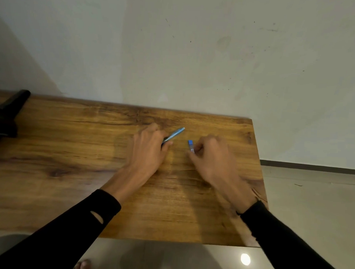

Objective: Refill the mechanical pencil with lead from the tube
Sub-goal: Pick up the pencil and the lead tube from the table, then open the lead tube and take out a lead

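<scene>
A light blue mechanical pencil (pixel 175 133) lies slanted low over the wooden table (pixel 71 150), its far end pointing up and right. My left hand (pixel 150 149) is closed around its near end. A small lead tube (pixel 191 146) with a blue cap stands out of my right hand (pixel 212 157), pinched between the fingertips, cap end pointing away from me. The two hands rest on the table about a hand's width apart. The pencil's tip is hidden under my left fingers.
A black object (pixel 8 114) sits at the table's far left edge. The table's right edge (pixel 258 157) runs just right of my right hand, with tiled floor (pixel 311 199) beyond. A pale wall (pixel 175 53) stands behind the table.
</scene>
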Action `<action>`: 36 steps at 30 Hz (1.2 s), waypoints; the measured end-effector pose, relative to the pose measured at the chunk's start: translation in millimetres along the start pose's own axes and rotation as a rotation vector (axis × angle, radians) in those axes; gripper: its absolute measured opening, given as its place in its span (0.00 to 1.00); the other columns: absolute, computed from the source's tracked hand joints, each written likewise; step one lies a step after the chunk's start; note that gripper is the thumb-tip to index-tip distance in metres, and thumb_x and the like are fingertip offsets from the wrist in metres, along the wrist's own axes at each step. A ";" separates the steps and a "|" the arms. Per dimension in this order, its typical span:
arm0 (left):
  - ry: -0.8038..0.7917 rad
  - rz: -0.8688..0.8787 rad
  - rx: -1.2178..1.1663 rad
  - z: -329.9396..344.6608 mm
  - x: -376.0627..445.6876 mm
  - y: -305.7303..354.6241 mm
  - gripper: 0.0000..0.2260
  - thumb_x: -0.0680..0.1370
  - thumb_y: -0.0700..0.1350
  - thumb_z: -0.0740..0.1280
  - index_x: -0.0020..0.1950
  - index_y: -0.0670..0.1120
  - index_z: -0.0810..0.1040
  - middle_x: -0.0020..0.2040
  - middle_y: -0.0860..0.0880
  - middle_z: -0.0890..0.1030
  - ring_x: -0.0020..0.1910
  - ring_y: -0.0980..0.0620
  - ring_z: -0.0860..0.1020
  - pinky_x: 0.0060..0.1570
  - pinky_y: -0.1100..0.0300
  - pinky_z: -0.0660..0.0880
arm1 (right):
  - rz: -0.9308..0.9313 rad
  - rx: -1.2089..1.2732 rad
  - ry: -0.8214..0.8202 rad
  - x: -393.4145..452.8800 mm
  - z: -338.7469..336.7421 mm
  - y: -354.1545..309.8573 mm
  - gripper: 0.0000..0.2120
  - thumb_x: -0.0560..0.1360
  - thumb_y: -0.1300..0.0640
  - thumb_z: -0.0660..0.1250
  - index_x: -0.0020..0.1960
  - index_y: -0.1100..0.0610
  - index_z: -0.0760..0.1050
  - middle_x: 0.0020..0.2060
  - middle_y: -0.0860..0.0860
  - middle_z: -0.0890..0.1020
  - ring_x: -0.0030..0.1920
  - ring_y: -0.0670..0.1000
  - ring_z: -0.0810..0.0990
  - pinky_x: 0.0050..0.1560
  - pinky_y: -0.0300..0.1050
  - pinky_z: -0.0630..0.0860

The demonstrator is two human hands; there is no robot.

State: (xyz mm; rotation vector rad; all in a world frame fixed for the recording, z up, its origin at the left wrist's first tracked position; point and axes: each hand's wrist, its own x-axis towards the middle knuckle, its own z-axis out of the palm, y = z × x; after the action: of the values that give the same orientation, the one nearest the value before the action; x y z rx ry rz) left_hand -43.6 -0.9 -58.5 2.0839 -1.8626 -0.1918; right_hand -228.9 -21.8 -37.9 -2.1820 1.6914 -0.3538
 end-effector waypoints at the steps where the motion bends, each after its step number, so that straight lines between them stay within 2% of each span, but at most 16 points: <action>1: -0.003 -0.003 -0.004 0.7 0.0 0.8 0.14 0.83 0.55 0.71 0.64 0.50 0.86 0.48 0.52 0.73 0.44 0.52 0.75 0.43 0.53 0.77 | -0.031 -0.097 0.039 -5.7 6.1 -6.5 0.11 0.79 0.48 0.74 0.43 0.53 0.79 0.42 0.47 0.78 0.45 0.50 0.74 0.42 0.44 0.69; 3: 0.009 -0.002 -0.017 1.4 -0.4 1.4 0.15 0.83 0.55 0.70 0.65 0.50 0.85 0.50 0.52 0.76 0.47 0.51 0.77 0.45 0.53 0.78 | -0.049 -0.187 0.100 -11.8 12.5 -13.8 0.09 0.79 0.52 0.73 0.44 0.56 0.78 0.43 0.51 0.78 0.48 0.55 0.76 0.44 0.48 0.70; 6: 0.088 0.064 -0.119 -1.9 -0.3 1.0 0.12 0.82 0.52 0.72 0.63 0.48 0.87 0.52 0.49 0.82 0.53 0.47 0.81 0.48 0.53 0.77 | 0.004 -0.151 0.092 -10.5 11.9 -14.7 0.05 0.80 0.57 0.72 0.47 0.58 0.79 0.46 0.54 0.81 0.52 0.58 0.79 0.42 0.49 0.70; 10: 0.085 0.043 -0.420 -3.8 3.2 3.6 0.07 0.80 0.50 0.75 0.54 0.50 0.90 0.46 0.52 0.87 0.43 0.52 0.85 0.45 0.53 0.82 | 0.020 -0.090 0.139 -10.8 9.7 -12.3 0.05 0.79 0.54 0.71 0.49 0.55 0.80 0.46 0.51 0.81 0.48 0.54 0.76 0.42 0.47 0.70; 14: -0.087 -0.073 -0.669 2.7 9.1 3.6 0.04 0.78 0.51 0.77 0.49 0.53 0.91 0.41 0.58 0.89 0.40 0.61 0.85 0.43 0.61 0.81 | -0.058 -0.033 0.200 -16.6 10.8 -10.4 0.05 0.76 0.55 0.74 0.46 0.54 0.79 0.41 0.49 0.80 0.41 0.51 0.75 0.38 0.46 0.69; 17: -0.136 -0.119 -0.813 6.5 10.0 5.6 0.03 0.78 0.47 0.79 0.44 0.52 0.90 0.38 0.55 0.89 0.39 0.58 0.87 0.42 0.58 0.84 | -0.099 -0.036 0.204 -18.4 11.1 -7.3 0.05 0.76 0.56 0.74 0.46 0.55 0.79 0.41 0.49 0.79 0.40 0.51 0.75 0.37 0.46 0.69; 19: -0.147 -0.175 -0.923 6.7 10.1 6.1 0.03 0.77 0.45 0.79 0.43 0.50 0.91 0.37 0.52 0.89 0.37 0.55 0.88 0.40 0.60 0.85 | -0.104 -0.043 0.200 -18.2 10.0 -6.2 0.06 0.75 0.57 0.75 0.45 0.55 0.78 0.41 0.49 0.79 0.40 0.51 0.74 0.36 0.45 0.66; 22: -0.154 -0.242 -1.032 4.9 7.8 11.0 0.04 0.76 0.42 0.80 0.42 0.50 0.91 0.37 0.49 0.90 0.36 0.55 0.88 0.38 0.65 0.83 | -0.112 -0.037 0.205 -18.2 8.6 -5.9 0.07 0.75 0.58 0.75 0.45 0.55 0.77 0.40 0.50 0.78 0.38 0.51 0.74 0.34 0.45 0.66; 26: -0.107 -0.363 -1.173 3.2 11.6 14.2 0.08 0.76 0.39 0.79 0.38 0.48 0.91 0.34 0.46 0.89 0.32 0.55 0.86 0.35 0.62 0.83 | -0.105 -0.031 0.215 -18.0 8.2 -2.4 0.09 0.74 0.58 0.75 0.43 0.55 0.74 0.39 0.50 0.78 0.36 0.52 0.73 0.33 0.45 0.65; 28: -0.073 -0.349 -1.093 4.5 15.6 8.5 0.07 0.76 0.41 0.80 0.38 0.48 0.90 0.34 0.48 0.88 0.31 0.54 0.86 0.35 0.59 0.85 | -0.088 -0.015 0.217 -18.0 8.5 1.5 0.08 0.75 0.58 0.74 0.43 0.55 0.75 0.39 0.49 0.78 0.36 0.51 0.74 0.32 0.45 0.66; 30: -0.146 -0.249 -0.834 9.4 13.3 6.5 0.05 0.75 0.45 0.81 0.39 0.51 0.90 0.32 0.53 0.88 0.30 0.55 0.87 0.35 0.59 0.84 | -0.066 0.011 0.238 -15.6 6.2 6.3 0.07 0.76 0.56 0.73 0.43 0.54 0.76 0.40 0.49 0.79 0.36 0.51 0.76 0.31 0.43 0.67; 33: -0.209 -0.165 -0.562 18.7 4.8 12.8 0.10 0.73 0.50 0.82 0.34 0.57 0.86 0.27 0.65 0.83 0.28 0.65 0.84 0.32 0.71 0.76 | -0.033 0.047 0.285 -8.3 -2.0 13.6 0.06 0.76 0.55 0.74 0.44 0.53 0.77 0.41 0.49 0.80 0.35 0.51 0.78 0.30 0.43 0.71; 34: -0.191 -0.165 -0.538 19.4 3.7 15.0 0.10 0.72 0.52 0.83 0.34 0.58 0.85 0.26 0.66 0.82 0.29 0.67 0.83 0.31 0.74 0.73 | -0.027 0.055 0.297 -6.2 -4.7 15.3 0.06 0.76 0.55 0.74 0.44 0.54 0.77 0.41 0.49 0.80 0.35 0.51 0.78 0.31 0.46 0.74; 36: -0.146 -0.188 -0.547 17.7 5.0 16.2 0.09 0.70 0.56 0.84 0.37 0.57 0.87 0.28 0.61 0.84 0.30 0.66 0.83 0.30 0.73 0.75 | -0.033 0.050 0.316 -4.4 -8.9 16.4 0.06 0.76 0.56 0.74 0.44 0.55 0.77 0.41 0.49 0.80 0.34 0.52 0.79 0.31 0.49 0.77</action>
State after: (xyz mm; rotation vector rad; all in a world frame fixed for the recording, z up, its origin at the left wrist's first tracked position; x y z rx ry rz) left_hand -63.8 -10.0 -68.9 1.8817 -1.4621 -0.8185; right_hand -248.1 -22.3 -36.8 -2.2099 1.7820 -0.7775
